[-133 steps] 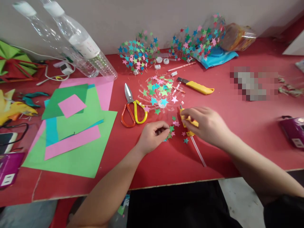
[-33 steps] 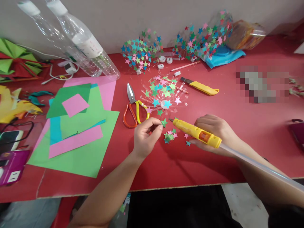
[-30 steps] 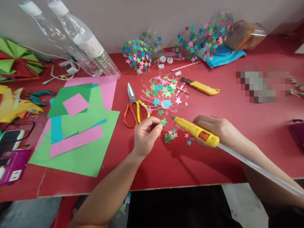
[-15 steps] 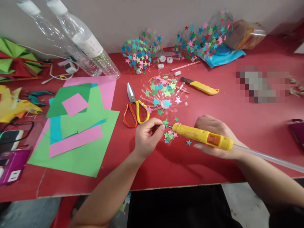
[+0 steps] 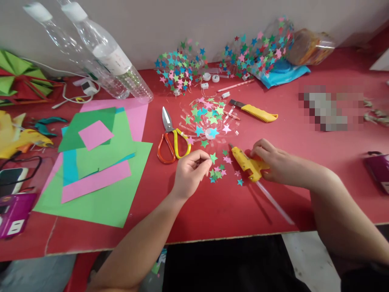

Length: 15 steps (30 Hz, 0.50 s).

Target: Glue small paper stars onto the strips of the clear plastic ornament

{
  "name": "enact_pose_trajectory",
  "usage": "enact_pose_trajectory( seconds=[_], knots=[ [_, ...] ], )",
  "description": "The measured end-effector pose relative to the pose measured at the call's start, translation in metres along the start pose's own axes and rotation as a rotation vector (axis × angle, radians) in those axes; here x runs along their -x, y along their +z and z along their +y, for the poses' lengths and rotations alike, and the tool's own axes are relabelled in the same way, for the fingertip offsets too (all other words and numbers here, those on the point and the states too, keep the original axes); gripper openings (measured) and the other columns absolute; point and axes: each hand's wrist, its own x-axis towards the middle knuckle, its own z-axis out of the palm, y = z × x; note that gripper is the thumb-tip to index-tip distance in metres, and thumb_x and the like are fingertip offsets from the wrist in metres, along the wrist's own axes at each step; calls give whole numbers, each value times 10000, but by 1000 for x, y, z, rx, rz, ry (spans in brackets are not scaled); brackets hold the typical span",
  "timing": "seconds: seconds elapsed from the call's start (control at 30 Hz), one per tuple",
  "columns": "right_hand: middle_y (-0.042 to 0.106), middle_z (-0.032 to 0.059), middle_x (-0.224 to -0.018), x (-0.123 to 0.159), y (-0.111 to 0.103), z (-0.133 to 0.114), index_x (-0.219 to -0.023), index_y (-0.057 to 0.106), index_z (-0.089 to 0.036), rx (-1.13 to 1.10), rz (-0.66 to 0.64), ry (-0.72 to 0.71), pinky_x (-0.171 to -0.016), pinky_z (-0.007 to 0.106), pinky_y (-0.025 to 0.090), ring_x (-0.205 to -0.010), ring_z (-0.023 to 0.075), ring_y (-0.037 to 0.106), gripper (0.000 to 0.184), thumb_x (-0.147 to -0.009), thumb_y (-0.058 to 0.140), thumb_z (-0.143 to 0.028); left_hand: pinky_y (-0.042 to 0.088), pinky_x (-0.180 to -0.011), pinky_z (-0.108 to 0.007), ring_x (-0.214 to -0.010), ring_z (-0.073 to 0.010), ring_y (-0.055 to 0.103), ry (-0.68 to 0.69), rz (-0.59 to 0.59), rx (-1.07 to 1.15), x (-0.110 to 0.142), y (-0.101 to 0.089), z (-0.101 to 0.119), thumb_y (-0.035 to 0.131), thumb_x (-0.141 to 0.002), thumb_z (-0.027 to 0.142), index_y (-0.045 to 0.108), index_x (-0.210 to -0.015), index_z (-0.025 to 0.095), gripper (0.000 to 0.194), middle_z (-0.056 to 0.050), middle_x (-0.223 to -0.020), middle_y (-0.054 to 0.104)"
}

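Note:
My left hand (image 5: 190, 174) pinches a green paper star (image 5: 213, 157) between thumb and forefinger, a little above the table. In my right hand (image 5: 276, 164) is a yellow hot glue gun (image 5: 244, 162), gripped at its handle, with the nozzle towards the far side. From its back end runs a long clear glue stick (image 5: 275, 202). Between my hands lies a small heap of loose paper stars (image 5: 216, 174). Just beyond them spreads a fan of clear plastic strips with stars on it (image 5: 209, 117). Scissors (image 5: 173, 140) rest left of that.
A yellow box cutter (image 5: 257, 112) lies behind the glue gun. Star-covered clear balls (image 5: 174, 71) stand by the wall. Coloured paper sheets (image 5: 91, 207) and tall plastic bottles (image 5: 112, 61) are on the left. The table's front edge (image 5: 182, 242) runs close to my lap.
The glue gun's nozzle was at the star half a second ago; my right hand has since drawn it back and turned it downward. My left hand has kept the green star, nearly in place.

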Motion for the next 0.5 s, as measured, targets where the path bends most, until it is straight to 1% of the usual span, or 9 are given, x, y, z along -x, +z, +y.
enact_pose_trajectory(
  seconds=[0.03, 0.07, 0.1, 0.13, 0.2, 0.23, 0.33, 0.4, 0.5],
  knots=[
    [534, 107, -1163, 1, -1, 0, -1140, 517, -186, 18, 12, -26, -765, 335, 511, -913, 209, 626, 421, -738, 626, -129, 291, -395, -180, -392, -40, 389, -28, -21, 23, 0, 0, 0, 569, -803, 201, 552, -649, 172, 158, 58, -486, 495],
    [538, 111, -1191, 1, -2, -2, -1151, 526, -195, 48, 39, -54, -817, 370, 507, -979, 236, 615, 420, -749, 641, -155, 289, -390, -176, -387, -39, 385, -60, -45, 52, -1, 0, 0, 573, -799, 214, 551, -649, 172, 157, 59, -483, 498],
    [553, 112, -1193, 0, -4, -7, -1131, 543, -200, 83, 82, -81, -863, 406, 492, -1031, 259, 598, 369, -776, 638, -180, 285, -384, -172, -381, -38, 382, -95, -72, 82, -1, 1, -1, 576, -798, 230, 552, -654, 172, 157, 59, -480, 502],
    [574, 114, -1176, -2, -7, -14, -1104, 558, -198, 108, 127, -112, -872, 422, 480, -1030, 262, 593, 289, -821, 616, -203, 281, -377, -169, -376, -37, 380, -133, -99, 114, -1, 1, -1, 577, -797, 245, 555, -663, 171, 155, 59, -479, 508],
    [628, 100, -1048, -8, -11, -31, -1025, 581, -185, 85, 206, -211, -838, 383, 472, -960, 225, 605, 128, -910, 527, -203, 271, -364, -163, -362, -36, 374, -207, -153, 179, -2, 2, -1, 581, -793, 270, 559, -685, 171, 148, 59, -476, 524],
    [643, 94, -990, -13, -13, -40, -989, 589, -178, 71, 259, -259, -811, 361, 469, -917, 207, 611, 108, -934, 500, -204, 266, -359, -161, -356, -35, 371, -240, -178, 214, -2, 3, 0, 583, -790, 279, 558, -694, 171, 146, 58, -475, 530],
    [660, 89, -888, -27, -13, -61, -915, 602, -160, 135, 424, -389, -736, 332, 453, -834, 190, 609, 135, -951, 483, -212, 259, -346, -156, -363, -41, 383, -299, -222, 310, -2, 5, 1, 596, -772, 286, 551, -703, 171, 142, 52, -483, 543],
    [657, 77, -848, -35, -12, -68, -877, 609, -163, 209, 474, -444, -711, 321, 444, -796, 179, 595, 160, -954, 473, -199, 257, -341, -153, -377, -46, 393, -304, -235, 354, -2, 5, 3, 599, -766, 287, 551, -702, 171, 141, 50, -486, 536],
    [652, 55, -812, -42, -11, -69, -839, 612, -174, 280, 503, -486, -687, 306, 434, -765, 163, 575, 191, -956, 461, -169, 254, -338, -153, -387, -50, 387, -297, -230, 386, -2, 5, 4, 590, -759, 282, 549, -699, 173, 132, 52, -483, 513]
  ],
)
